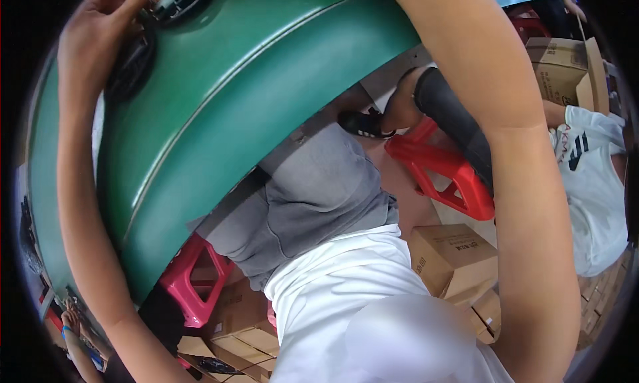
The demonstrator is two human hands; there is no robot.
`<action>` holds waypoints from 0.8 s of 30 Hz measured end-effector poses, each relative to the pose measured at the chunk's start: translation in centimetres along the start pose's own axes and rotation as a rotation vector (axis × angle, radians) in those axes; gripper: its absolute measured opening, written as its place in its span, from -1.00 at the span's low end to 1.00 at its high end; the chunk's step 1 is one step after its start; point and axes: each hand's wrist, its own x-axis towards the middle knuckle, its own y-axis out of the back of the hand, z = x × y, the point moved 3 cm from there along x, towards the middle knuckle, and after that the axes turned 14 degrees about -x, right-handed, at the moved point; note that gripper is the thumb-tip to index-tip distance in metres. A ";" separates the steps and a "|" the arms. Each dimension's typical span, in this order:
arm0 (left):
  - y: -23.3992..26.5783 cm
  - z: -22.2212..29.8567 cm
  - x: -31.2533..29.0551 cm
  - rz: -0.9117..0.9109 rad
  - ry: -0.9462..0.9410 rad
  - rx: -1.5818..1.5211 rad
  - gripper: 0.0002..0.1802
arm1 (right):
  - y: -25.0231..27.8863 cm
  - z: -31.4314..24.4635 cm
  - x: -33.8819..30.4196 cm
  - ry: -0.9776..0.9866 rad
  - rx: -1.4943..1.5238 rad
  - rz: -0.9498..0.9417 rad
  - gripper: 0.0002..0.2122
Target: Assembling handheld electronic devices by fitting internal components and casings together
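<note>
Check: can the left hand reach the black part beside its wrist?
Probably yes: the black part sits close beside the left hand on the green table, with nothing visible blocking, though the fingers are near another dark part.

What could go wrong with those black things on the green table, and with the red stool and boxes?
Maybe three things. The left hand is right by a dark-rimmed part, so a slip might knock it. Another black part lies close to the left wrist, so a swing of that arm might bump it. And the red stool and a cardboard box are close together, so someone stepping there could trip.
</note>
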 end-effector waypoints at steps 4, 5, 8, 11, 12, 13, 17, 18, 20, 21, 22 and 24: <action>-0.7 -0.5 0.1 0.013 0.164 -0.126 -0.70 | 1.2 -1.7 0.2 -0.193 -0.035 -0.112 -0.86; -0.5 -0.3 0.0 0.029 0.148 -0.123 -0.72 | 1.1 -1.5 0.5 -0.155 -0.035 -0.078 -0.87; -2.2 2.8 0.6 0.081 0.207 -0.233 -0.77 | 1.1 -1.0 -0.2 -0.042 -0.144 0.015 -0.88; -0.7 4.3 0.1 0.138 0.133 -0.002 -0.80 | 0.6 -2.7 0.6 -0.146 -0.146 -0.022 -0.88; -0.7 4.8 0.9 0.147 0.103 0.021 -0.78 | 1.8 -2.5 0.8 -0.178 -0.207 -0.081 -0.87; -0.9 5.0 1.1 0.146 0.119 -0.023 -0.81 | 2.3 -2.1 0.5 -0.164 -0.213 -0.079 -0.87; -1.8 5.8 0.8 0.167 -0.003 0.001 -0.82 | 2.0 -0.4 -2.2 -0.098 0.018 -0.056 -0.79; -1.8 5.9 0.9 0.169 -0.003 0.001 -0.82 | 2.6 -1.3 -2.0 -0.128 -0.004 -0.054 -0.79; -1.9 6.1 1.2 0.167 0.011 -0.002 -0.83 | 2.1 -0.5 -2.2 -0.097 -0.037 -0.054 -0.77; -1.8 6.1 1.3 0.167 0.004 0.001 -0.83 | 2.0 -0.3 -2.1 -0.068 -0.069 -0.048 -0.75; -2.0 6.1 1.3 0.168 -0.002 -0.003 -0.83 | 1.9 -0.2 -2.2 -0.068 -0.075 -0.041 -0.75; -1.9 6.4 1.4 0.164 -0.019 -0.013 -0.83 | 1.9 -0.6 -2.5 -0.131 -0.030 -0.083 -0.73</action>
